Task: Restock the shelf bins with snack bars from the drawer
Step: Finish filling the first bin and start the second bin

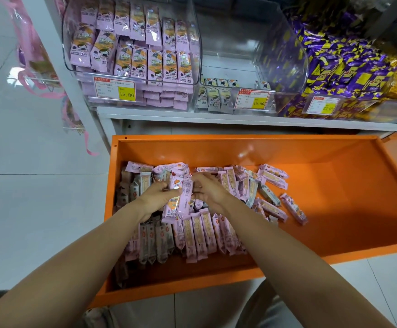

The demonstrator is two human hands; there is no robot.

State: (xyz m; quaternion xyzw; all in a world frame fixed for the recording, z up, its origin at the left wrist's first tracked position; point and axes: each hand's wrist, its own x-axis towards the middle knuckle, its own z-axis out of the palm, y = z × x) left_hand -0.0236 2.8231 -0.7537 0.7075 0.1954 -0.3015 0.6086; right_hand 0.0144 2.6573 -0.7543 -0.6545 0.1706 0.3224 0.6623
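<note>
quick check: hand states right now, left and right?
Left hand: fingers curled round the bundle of pink snack bars.
Right hand: grips the same bundle from its other side.

Both your bare forearms angle in so the hands almost meet. Your left hand (pixel 156 200) curls its fingers round a bundle of snack bars (pixel 180 201), and your right hand (pixel 210 192), right beside it, grips the same bundle from the other side, knuckles up.

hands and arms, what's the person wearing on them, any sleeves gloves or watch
Nothing worn shows: both forearms are bare to the frame's edge, no sleeves, gloves or watch. Left hand and right hand are bare too, except perhaps a thin ring on the right.
</note>
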